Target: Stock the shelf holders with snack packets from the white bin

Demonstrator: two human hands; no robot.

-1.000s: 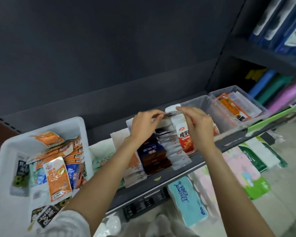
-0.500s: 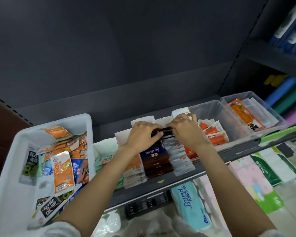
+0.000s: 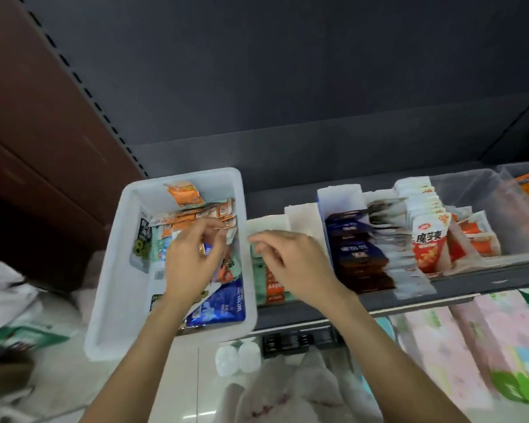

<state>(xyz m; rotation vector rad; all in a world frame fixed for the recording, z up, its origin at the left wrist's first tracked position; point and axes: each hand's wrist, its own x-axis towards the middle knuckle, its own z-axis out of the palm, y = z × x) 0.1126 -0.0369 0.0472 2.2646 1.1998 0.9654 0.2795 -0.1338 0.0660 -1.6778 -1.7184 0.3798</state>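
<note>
Dozens of small foil and plastic snack packets point(image 3: 196, 215) lie heaped in the white bin point(image 3: 110, 300), which sits at about nine o'clock from the row of shelf holders point(image 3: 339, 193) on the dark shelf point(image 3: 471, 282). The left hand point(image 3: 193, 254) is down inside the bin over the pile, fingers curled with the tips drawn toward the thumb; it looks to be picking among the orange packets near the bin's twelve o'clock end, but I cannot tell whether anything is actually pinched yet. The right hand point(image 3: 290, 264) hovers just past the bin's three o'clock wall, over the leftmost holders, fingers loosely bent and carrying nothing that I can see. These packets should be very light, flat and floppy, with slick wrappers that slide over each other, so a grab into the heap is likely to bring up several or none. I would take one by a crimped end seam, where the film is stiffer and gives the fingertips some purchase, rather than by the soft middle. A large blue packet point(image 3: 220, 306) lies at the bin's six o'clock end. The holders at three o'clock already stand packed with dark, white and red rows.
</note>
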